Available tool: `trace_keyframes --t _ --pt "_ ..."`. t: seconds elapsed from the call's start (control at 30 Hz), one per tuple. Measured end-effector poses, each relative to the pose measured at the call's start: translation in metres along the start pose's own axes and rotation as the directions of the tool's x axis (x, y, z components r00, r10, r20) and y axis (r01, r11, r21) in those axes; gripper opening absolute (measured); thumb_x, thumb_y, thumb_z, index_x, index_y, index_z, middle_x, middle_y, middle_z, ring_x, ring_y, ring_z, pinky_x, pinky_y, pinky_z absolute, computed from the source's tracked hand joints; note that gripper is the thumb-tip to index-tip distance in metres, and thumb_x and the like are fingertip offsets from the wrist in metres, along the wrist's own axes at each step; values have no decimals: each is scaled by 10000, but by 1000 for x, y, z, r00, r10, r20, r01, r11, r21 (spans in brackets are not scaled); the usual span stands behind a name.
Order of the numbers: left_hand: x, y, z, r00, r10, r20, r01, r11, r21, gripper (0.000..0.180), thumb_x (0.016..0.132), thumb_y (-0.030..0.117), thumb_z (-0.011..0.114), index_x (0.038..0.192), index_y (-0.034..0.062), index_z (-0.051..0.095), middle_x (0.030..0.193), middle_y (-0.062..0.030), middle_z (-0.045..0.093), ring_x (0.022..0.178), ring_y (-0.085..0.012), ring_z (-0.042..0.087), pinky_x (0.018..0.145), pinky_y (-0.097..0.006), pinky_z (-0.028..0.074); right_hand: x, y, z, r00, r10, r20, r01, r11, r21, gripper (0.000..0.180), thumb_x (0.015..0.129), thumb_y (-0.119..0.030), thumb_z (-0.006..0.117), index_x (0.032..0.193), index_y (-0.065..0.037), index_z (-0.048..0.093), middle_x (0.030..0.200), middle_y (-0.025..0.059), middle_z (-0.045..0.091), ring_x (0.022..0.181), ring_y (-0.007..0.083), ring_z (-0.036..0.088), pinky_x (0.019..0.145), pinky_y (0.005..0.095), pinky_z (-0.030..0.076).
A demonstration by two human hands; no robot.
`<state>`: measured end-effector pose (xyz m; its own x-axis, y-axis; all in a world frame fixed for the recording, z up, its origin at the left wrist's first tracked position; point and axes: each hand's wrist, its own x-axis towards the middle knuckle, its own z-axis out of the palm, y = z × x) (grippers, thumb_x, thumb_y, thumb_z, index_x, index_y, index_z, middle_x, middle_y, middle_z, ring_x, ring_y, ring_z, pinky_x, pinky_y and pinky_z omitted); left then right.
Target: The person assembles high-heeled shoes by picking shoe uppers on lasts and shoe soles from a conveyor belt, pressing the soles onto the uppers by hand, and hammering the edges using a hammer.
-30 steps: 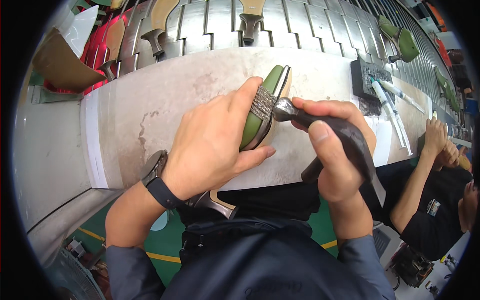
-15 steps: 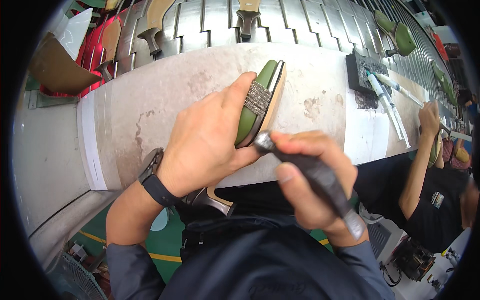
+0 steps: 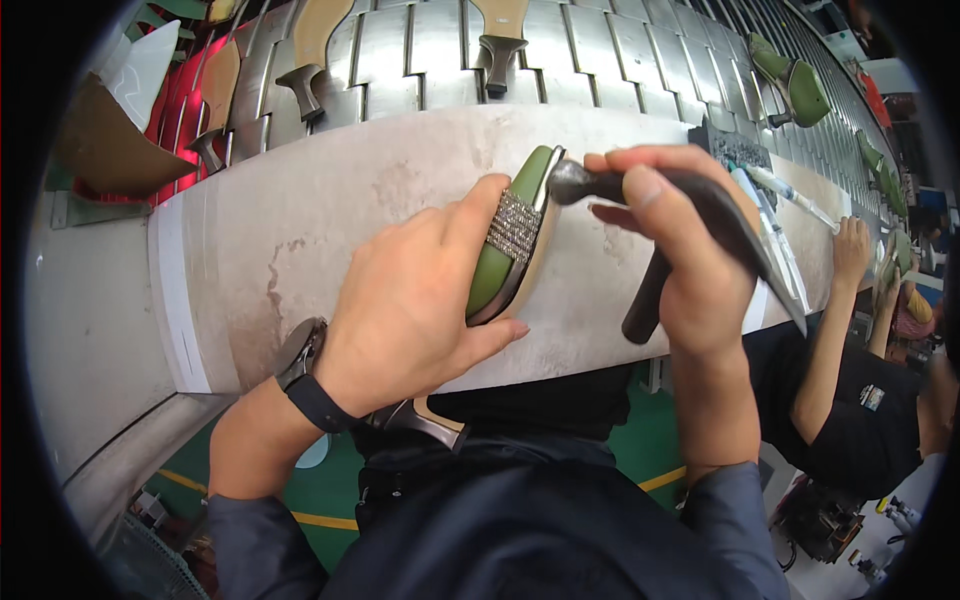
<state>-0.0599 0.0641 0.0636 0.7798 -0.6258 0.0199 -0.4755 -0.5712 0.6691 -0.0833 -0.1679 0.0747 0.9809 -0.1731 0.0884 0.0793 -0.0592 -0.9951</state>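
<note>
Hammer (image 3: 732, 220), gripped in the right hand (image 3: 705, 295), has moved toeward along the green shoe (image 3: 489, 280), which the left hand (image 3: 405, 285) clasps, toe facing the bench (image 3: 610, 270)'s far edge. Tapping seems underway; the next contact calls for steadiness.

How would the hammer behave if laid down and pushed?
The hammer is probably heavy for its size, since its head looks like metal. It should be stiff: no bend shows in the right hand. It may rock or pivot, as the head is curved with a rounded end.
</note>
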Motion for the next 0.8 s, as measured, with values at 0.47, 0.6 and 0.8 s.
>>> trace_keyframes --t 0.47,0.6,0.8 --pt "1 -1 -3 994 91 62 -90 996 -28 1025 625 227 982 1506 63 484 999 -122 683 923 -366 666 814 -463 505 -25 19 -18 978 39 -203 -29 998 51 290 1052 -149 619 1218 84 668 1205 240 742 1111 298 737 984 415 611" --pt "-1 -2 -7 994 57 88 -54 998 -37 1028 634 220 978 1514 53 473 1000 -116 680 945 -354 667 825 -451 499 -63 -3 -17 995 -93 21 93 996 0 373 988 -192 703 1229 85 642 1244 298 716 1212 375 706 1080 489 554" --pt "2 -3 -9 987 63 145 -53 996 -74 1053 631 208 974 1522 15 449 1041 -120 666 943 -356 656 815 -457 484 -53 -7 -9 976 -159 147 187 962 -200 345 895 -56 758 1183 104 653 1166 312 741 1133 399 745 1018 459 591"
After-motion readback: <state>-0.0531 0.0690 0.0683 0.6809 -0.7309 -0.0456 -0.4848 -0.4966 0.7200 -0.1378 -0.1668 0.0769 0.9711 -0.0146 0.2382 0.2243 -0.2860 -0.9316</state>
